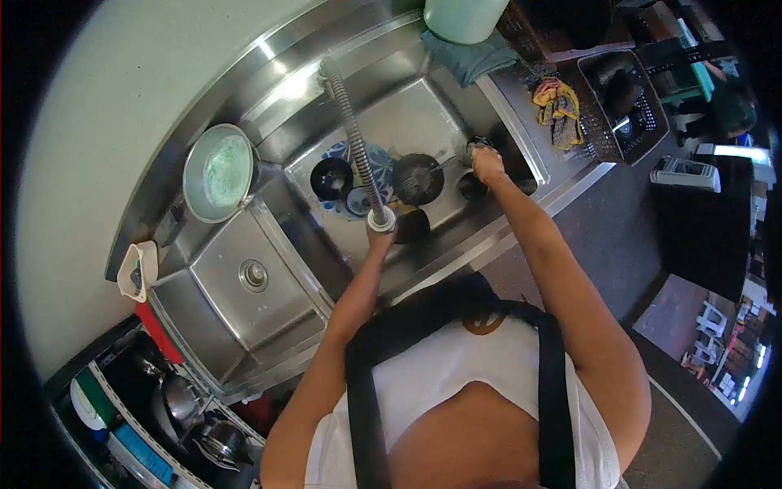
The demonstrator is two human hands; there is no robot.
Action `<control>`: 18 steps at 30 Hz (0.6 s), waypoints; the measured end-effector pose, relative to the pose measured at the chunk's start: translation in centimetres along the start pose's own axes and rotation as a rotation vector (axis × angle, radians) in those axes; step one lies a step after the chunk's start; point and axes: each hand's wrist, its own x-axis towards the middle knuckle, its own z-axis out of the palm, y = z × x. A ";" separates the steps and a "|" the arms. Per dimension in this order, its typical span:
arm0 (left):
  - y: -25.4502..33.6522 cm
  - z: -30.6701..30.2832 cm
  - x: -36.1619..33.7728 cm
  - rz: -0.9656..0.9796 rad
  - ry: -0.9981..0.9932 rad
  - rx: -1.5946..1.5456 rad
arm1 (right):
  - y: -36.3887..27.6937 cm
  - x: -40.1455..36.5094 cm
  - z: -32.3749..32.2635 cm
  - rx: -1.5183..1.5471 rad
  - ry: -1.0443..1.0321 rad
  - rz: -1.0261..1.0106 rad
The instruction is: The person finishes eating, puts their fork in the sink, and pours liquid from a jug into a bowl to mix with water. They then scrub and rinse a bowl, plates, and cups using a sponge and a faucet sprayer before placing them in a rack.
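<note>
A person in a white top with dark straps stands at a double steel sink [411, 106], the left hand [380, 238] closed around the spray head [380, 219] of a coiled metal faucet hose [358, 138] that arches over the larger basin. The right hand [489, 165] is at that basin's far right side, fingers bent against a dark, shiny vessel [474, 145]; whether they grip it cannot be told. Just beside that hand sits another dark vessel [471, 187]. Near the middle of the basin lies a dark round pan [418, 180], its handle pointing toward the right hand, and to its left, a dark bowl [331, 178] rests by a blue-and-white patterned item [377, 158]. One more dark vessel [414, 226] lies just beside the left hand. The smaller basin, on the left, shows a round drain [253, 275]; above it stands a metal bowl [192, 194] of foamy, greenish liquid, with a beige container [128, 277] near the wall. At the sink's upper right, a folded grey-green towel [468, 59] lies beside a pale bucket [464, 18], while a colourful cloth [557, 110] lies on the surface [521, 91] near a dark perforated basket [599, 134]
</note>
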 end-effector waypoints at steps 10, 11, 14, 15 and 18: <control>12.8 -3.0 -0.5 0.126 -0.595 0.405 | 0.4 -1.2 0.1 0.066 0.153 0.024; 13.8 -3.0 -0.1 0.042 -0.719 0.427 | -0.7 -2.2 -0.9 0.065 0.167 0.037; 12.0 -2.0 0.1 0.043 -0.555 0.284 | -3.9 -3.2 0.9 0.430 0.491 0.038; 11.5 -2.0 0.6 -0.117 -0.538 0.131 | -6.4 -4.9 -2.3 0.463 0.208 0.096; 13.3 -3.5 2.2 -0.708 -0.528 -0.478 | -11.8 -9.1 -4.8 0.781 0.110 -0.046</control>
